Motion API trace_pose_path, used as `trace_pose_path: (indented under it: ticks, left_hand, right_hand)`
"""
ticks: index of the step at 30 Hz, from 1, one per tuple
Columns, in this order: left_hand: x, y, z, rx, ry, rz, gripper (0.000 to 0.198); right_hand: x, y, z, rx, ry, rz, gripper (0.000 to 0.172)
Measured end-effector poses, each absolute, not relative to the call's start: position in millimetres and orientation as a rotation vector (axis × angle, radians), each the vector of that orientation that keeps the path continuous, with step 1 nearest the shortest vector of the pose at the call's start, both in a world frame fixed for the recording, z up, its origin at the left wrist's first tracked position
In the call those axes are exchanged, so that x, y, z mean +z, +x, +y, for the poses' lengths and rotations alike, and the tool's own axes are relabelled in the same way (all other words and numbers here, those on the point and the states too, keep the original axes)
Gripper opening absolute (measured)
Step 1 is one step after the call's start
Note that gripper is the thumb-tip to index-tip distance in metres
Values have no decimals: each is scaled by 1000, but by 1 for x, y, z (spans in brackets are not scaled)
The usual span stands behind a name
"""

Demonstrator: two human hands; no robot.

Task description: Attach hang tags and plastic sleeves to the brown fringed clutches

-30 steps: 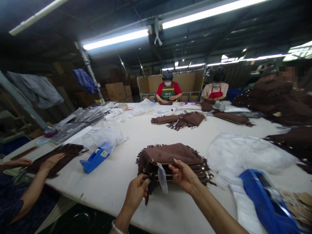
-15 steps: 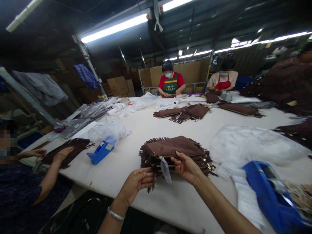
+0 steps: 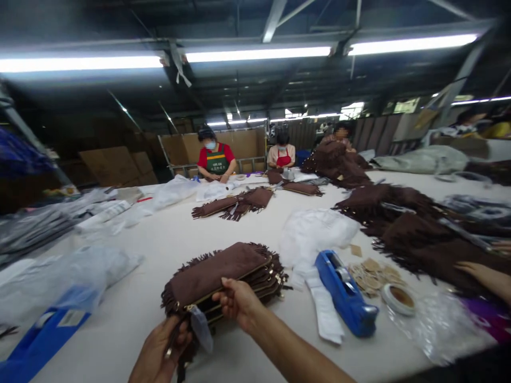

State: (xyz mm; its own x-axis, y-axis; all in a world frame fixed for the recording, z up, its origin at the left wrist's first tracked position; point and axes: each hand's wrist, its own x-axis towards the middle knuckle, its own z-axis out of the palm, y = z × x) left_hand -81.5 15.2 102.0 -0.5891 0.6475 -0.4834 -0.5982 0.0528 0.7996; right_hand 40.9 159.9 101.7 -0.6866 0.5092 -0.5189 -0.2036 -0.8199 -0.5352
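A stack of brown fringed pouches (image 3: 223,268) with gold zippers lies on the white table in front of me. My left hand (image 3: 162,346) has its fingers curled round a dark brown strap at the near left corner of the stack. Beside it, a small translucent sleeve (image 3: 200,328) hangs from the top pouch's zipper end. My right hand (image 3: 239,303) pinches the near edge of the top pouch, thumb on top and fingers curled below.
Blue tape dispensers stand at the left (image 3: 50,340) and right (image 3: 345,292). White plastic bags (image 3: 315,234), tan tags (image 3: 371,276) and a tape roll (image 3: 398,299) lie to the right. More brown pouches (image 3: 239,202) lie farther back. Several people work around the table; one hand (image 3: 485,276) rests at right.
The view has swung right, showing more of the table's right side. My left hand has closed round the strap, and my right hand now grips the top pouch's edge.
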Motion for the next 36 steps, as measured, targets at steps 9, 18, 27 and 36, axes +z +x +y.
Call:
trace_pose_path:
  ticks: [9, 18, 27, 36]
  left_hand:
    - [116, -67, 3, 1637, 244, 1556, 30]
    - [89, -75, -17, 1613, 225, 1413, 25]
    - [80, -80, -22, 1643, 254, 1281, 26]
    - [77, -79, -30, 1649, 235, 1283, 27]
  right_hand:
    - [110, 41, 148, 2366, -930, -846, 17]
    - [83, 49, 157, 2452, -963, -877, 16]
    - [94, 55, 154, 2442, -984, -858, 12]
    - [88, 59, 153, 2411, -1027, -949, 13]
